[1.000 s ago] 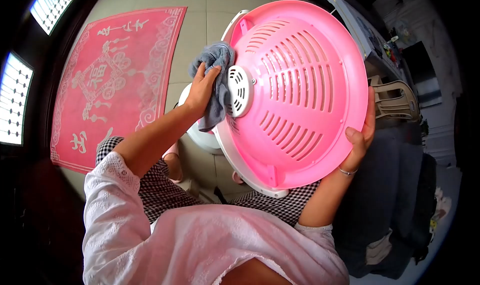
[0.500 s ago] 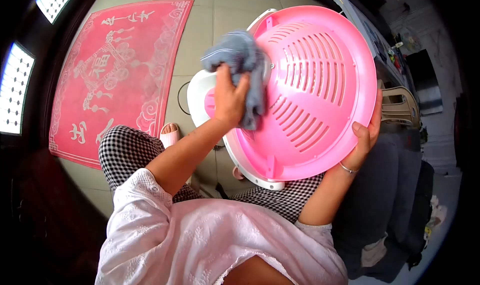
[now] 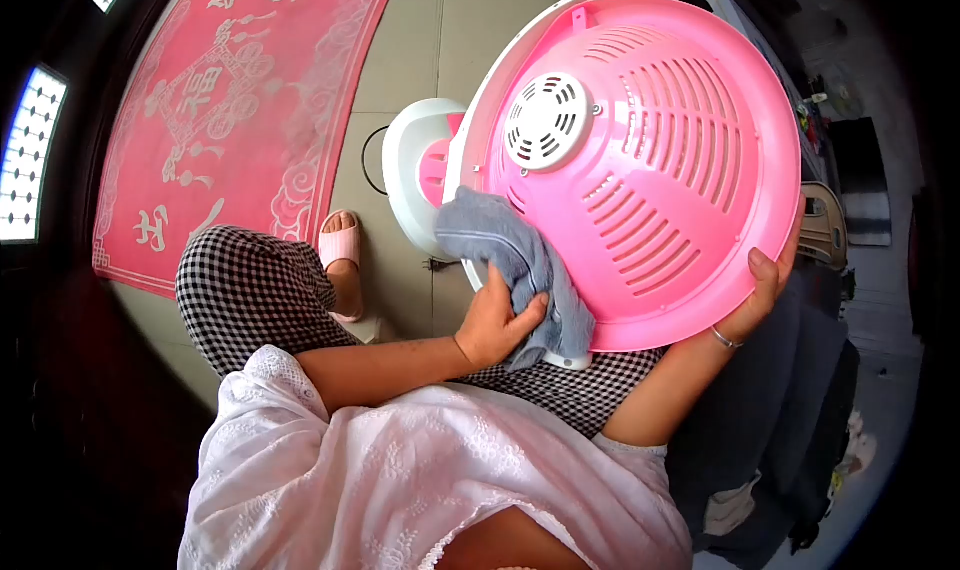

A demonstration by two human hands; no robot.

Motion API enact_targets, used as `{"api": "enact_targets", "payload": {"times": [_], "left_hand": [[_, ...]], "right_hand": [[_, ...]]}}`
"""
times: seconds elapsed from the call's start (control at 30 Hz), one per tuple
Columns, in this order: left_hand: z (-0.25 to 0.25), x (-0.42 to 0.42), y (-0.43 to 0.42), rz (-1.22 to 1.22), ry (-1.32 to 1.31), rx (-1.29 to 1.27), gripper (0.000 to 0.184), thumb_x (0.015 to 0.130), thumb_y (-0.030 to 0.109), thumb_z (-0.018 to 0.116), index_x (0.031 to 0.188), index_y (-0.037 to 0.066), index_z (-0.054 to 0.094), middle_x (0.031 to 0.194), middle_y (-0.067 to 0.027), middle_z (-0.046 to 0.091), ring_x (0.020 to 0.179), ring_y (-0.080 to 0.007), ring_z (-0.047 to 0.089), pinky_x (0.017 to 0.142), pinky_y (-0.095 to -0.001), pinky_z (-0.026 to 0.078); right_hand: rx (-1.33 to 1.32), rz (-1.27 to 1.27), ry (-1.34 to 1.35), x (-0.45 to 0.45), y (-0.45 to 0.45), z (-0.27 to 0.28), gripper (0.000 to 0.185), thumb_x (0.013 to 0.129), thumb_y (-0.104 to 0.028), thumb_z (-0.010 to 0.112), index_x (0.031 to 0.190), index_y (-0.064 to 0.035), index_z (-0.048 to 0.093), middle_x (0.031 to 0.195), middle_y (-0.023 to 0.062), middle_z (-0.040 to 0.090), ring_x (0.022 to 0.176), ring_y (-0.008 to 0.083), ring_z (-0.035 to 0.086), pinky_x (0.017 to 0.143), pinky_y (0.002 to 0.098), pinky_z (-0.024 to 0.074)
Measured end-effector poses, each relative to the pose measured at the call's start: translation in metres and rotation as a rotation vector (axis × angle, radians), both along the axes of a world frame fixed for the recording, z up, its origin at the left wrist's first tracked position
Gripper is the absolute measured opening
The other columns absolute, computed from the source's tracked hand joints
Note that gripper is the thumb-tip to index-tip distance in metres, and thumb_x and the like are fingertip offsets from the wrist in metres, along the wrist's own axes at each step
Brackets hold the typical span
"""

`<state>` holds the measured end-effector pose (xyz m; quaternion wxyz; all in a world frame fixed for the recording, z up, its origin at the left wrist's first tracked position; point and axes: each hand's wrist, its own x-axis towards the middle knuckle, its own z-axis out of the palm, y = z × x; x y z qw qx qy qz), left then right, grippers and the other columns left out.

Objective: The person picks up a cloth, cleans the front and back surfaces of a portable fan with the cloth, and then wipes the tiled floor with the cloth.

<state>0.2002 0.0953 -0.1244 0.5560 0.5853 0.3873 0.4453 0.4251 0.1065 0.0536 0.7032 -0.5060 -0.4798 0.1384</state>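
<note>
A pink dome-shaped plastic housing [image 3: 640, 185] with rows of slots is tilted over my lap. Its round white vent cap [image 3: 547, 122] faces up, and a white curved bracket [image 3: 487, 95] runs along its left side. My left hand [image 3: 500, 320] is closed around a bunched grey-blue cloth [image 3: 505, 235], pressed against the lower left rim. At the lower right edge, my right hand [image 3: 768, 288] grips the housing, thumb on the outer face and fingers mostly hidden behind it. A white and pink base [image 3: 415, 175] stands on the floor beyond.
A red mat [image 3: 230, 120] with white characters covers the tiled floor [image 3: 400, 45] on the left. A dark cord [image 3: 370, 160] curves beside the base. My pink slipper [image 3: 340, 240] is on the floor. At the right are a beige plastic chair [image 3: 825, 225] and dark grey cushioning [image 3: 735, 390].
My left hand has drawn the cloth down from the dome's centre to its lower left rim, uncovering the white vent cap. The housing has shifted right in view.
</note>
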Motion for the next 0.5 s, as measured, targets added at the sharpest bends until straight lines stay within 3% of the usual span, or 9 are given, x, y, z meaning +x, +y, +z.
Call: {"api": "enact_targets", "payload": {"times": [0.03,0.17,0.27,0.37,0.43,0.5], "left_hand": [[0.0,-0.002,-0.004,-0.031,0.027,0.059,0.062,0.088,0.028,0.063,0.13,-0.003,0.029,0.105,-0.0296,0.061,0.088,-0.0453,0.063,0.079,-0.0451,0.05],[-0.038,-0.006,0.002,-0.03,0.224,0.13,0.057,0.085,0.025,0.063,0.127,-0.001,0.036,0.095,-0.0265,0.064,0.083,-0.0475,0.061,0.076,-0.0524,0.049],[-0.046,-0.008,0.011,0.055,0.316,-0.084,0.052,0.084,0.021,0.061,0.128,0.001,0.042,0.113,-0.0272,0.059,0.101,-0.0475,0.058,0.086,-0.049,0.047],[-0.063,-0.012,0.036,0.131,0.439,-0.235,0.054,0.084,0.023,0.061,0.128,0.001,0.039,0.115,-0.0287,0.058,0.102,-0.0463,0.057,0.088,-0.0498,0.046],[-0.109,-0.015,0.06,0.294,0.311,-0.333,0.052,0.084,0.022,0.06,0.127,-0.001,0.04,0.117,-0.0271,0.058,0.105,-0.0419,0.058,0.091,-0.0452,0.045],[-0.103,-0.027,0.085,0.439,0.162,-0.319,0.049,0.083,0.02,0.062,0.122,-0.004,0.044,0.113,-0.0252,0.059,0.104,-0.0368,0.058,0.091,-0.0412,0.044]], "right_hand": [[-0.004,0.002,0.002,0.001,-0.002,-0.001,0.085,0.068,-0.014,0.052,0.147,0.0067,0.026,0.142,0.0235,0.042,0.128,0.0311,0.047,0.108,0.0395,0.0366],[-0.038,-0.015,-0.006,0.0,-0.005,0.0,0.087,0.068,-0.015,0.053,0.147,0.0067,0.026,0.142,0.0233,0.042,0.128,0.0315,0.047,0.108,0.0399,0.0364],[-0.021,-0.023,-0.014,-0.002,-0.006,-0.001,0.087,0.067,-0.015,0.053,0.147,0.0068,0.026,0.142,0.0234,0.041,0.128,0.0319,0.046,0.108,0.04,0.0364],[-0.015,-0.035,0.003,-0.006,-0.008,-0.002,0.089,0.066,-0.016,0.054,0.147,0.0075,0.025,0.143,0.0243,0.04,0.13,0.032,0.045,0.109,0.0399,0.0343],[-0.021,-0.045,0.019,-0.007,-0.011,-0.002,0.091,0.065,-0.017,0.054,0.147,0.0081,0.024,0.144,0.025,0.04,0.131,0.0317,0.044,0.11,0.0397,0.0321],[-0.02,-0.028,0.018,-0.007,-0.013,-0.002,0.091,0.065,-0.018,0.055,0.147,0.0084,0.024,0.145,0.0257,0.038,0.133,0.032,0.042,0.112,0.0402,0.0299]]}}
